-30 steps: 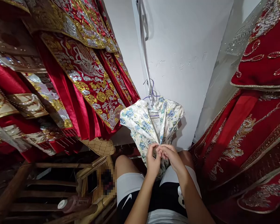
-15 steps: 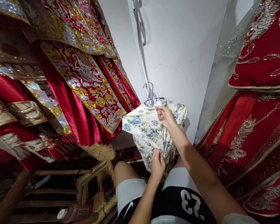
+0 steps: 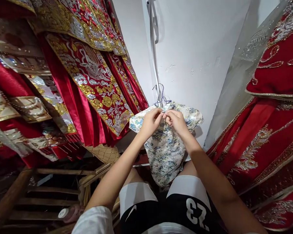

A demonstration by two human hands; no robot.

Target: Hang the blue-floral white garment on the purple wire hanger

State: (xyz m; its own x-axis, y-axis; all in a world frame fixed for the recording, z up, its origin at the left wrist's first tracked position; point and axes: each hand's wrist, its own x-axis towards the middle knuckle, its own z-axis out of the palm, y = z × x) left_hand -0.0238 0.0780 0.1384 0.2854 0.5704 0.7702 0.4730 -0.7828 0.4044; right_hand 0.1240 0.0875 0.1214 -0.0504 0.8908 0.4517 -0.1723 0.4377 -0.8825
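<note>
A cream floral shirt (image 3: 166, 152) with blue and green print hangs in front of me on a thin purple hanger (image 3: 163, 94). At its neckline my left hand (image 3: 152, 121) is closed, thumb and fingers pinching the fabric edge. My right hand (image 3: 175, 120) pinches the same spot from the other side, its fingertips meeting those of the left. Whatever small part of the collar lies between the fingertips is hidden. Below my hands the front of the shirt hangs down between my knees.
A white metal post (image 3: 152, 48) against the white wall (image 3: 192, 42) carries the hanger. Red embroidered garments (image 3: 95, 81) crowd the left; a beaded red dress (image 3: 249, 146) hangs at the right. A bamboo chair (image 3: 51, 191) and capped bottle (image 3: 69, 213) stand lower left.
My left hand has moved up from the lower shirt front to the neckline beside my right hand. The shirt's front panels now hang closer together, and the view has shifted slightly.
</note>
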